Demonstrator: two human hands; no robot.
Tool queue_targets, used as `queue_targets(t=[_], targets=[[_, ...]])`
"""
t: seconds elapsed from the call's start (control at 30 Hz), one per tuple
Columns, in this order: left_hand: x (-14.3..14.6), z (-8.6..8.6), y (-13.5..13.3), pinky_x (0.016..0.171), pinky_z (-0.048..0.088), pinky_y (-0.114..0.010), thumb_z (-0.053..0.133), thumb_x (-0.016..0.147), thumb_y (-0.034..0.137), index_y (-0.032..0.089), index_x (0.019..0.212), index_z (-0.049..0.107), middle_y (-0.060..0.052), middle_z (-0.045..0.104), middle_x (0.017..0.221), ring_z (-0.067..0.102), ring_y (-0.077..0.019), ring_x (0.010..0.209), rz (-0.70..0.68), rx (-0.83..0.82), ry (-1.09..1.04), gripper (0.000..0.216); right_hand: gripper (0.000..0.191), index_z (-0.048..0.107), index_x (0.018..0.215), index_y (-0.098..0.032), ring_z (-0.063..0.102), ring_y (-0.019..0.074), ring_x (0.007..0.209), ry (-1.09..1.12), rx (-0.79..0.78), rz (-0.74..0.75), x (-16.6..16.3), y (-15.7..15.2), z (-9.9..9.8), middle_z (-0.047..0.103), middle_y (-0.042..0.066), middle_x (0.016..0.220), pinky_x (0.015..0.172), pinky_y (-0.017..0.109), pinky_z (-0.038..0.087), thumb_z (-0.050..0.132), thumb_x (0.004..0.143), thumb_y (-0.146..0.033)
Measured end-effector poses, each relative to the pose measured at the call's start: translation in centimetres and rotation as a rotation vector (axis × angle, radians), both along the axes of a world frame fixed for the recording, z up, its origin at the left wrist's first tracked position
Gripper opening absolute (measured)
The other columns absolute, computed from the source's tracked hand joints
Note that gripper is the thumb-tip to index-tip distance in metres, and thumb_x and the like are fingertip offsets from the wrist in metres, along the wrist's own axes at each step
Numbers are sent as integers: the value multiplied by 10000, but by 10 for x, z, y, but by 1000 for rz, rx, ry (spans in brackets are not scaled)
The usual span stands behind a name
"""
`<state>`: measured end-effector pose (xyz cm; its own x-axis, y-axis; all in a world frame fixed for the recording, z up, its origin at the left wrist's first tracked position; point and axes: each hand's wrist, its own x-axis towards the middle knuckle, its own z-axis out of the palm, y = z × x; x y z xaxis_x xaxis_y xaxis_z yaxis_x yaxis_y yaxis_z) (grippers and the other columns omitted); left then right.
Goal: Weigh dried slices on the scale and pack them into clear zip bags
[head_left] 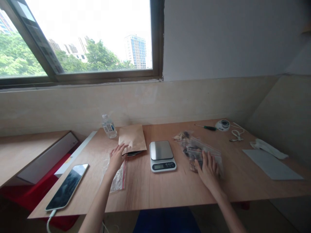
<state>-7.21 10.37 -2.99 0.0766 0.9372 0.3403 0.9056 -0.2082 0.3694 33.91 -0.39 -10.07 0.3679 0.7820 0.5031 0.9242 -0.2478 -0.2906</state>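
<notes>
My left hand (118,157) is at the near left corner of a brown kraft paper bag (132,137), fingers apart and touching its edge. The bag lies flat, its dark mouth facing me. Under and beside that wrist is a clear zip bag (119,178) with a red strip. My right hand (208,166) rests with spread fingers on clear zip bags (194,147) holding dark and brown dried pieces. Another small bag of pale pieces (184,136) lies just behind them. Between my hands stands a white digital scale (162,155) with a bare steel plate; its display is unreadable.
A water bottle (109,126) stands behind the paper bag. A phone (68,186) with a cable lies at the left. At the right are a screwdriver (207,127), a dome camera (222,125), a white cable (236,135), a white sheet (272,165) and a crumpled white wrapper (268,149).
</notes>
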Motion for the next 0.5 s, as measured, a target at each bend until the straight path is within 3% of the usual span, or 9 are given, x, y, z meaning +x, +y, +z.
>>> queue_targets(t=[0.1,0.2,0.3,0.37,0.43,0.5], targets=[[-6,7,11,1018,322,-409,519,828,259,285,964,687,-25,711,1027,634,-224,980,-55,9,-18,218,631,291,1409,-53,225,387,1351,42,-111,-11,6,22,8,268,237,1465,1021,613,247,265,911,-440],[-3,19,11,921,423,-324,458,876,305,286,1017,680,-19,718,1009,658,-198,922,-51,58,-39,264,581,371,1364,-37,180,375,1373,92,-81,97,-21,38,35,255,249,1466,1041,623,208,311,907,-390],[8,32,3,790,478,-276,450,886,347,289,1044,671,-18,708,1040,660,-201,933,-47,125,-73,278,449,452,1325,-162,256,247,1371,85,12,625,-87,46,68,345,129,1456,1076,472,305,320,929,-330],[18,41,-5,728,488,-257,473,876,373,298,1024,677,-13,715,1019,677,-196,875,-68,187,-126,263,425,431,1341,-166,287,184,1360,37,43,945,-141,49,87,404,96,1429,1077,384,346,314,942,-252],[24,48,-13,719,491,-244,494,864,391,291,1002,683,-13,723,986,683,-186,840,-85,249,-181,254,430,442,1334,-132,261,187,1370,-40,106,1058,-187,52,98,426,103,1414,1097,391,324,305,927,-145],[28,53,-19,704,497,-235,506,854,406,266,976,686,-17,731,927,685,-172,782,-67,291,-249,260,421,484,1289,-64,329,210,1338,-87,109,1037,-217,54,103,480,157,1360,1095,381,326,321,901,-84]])
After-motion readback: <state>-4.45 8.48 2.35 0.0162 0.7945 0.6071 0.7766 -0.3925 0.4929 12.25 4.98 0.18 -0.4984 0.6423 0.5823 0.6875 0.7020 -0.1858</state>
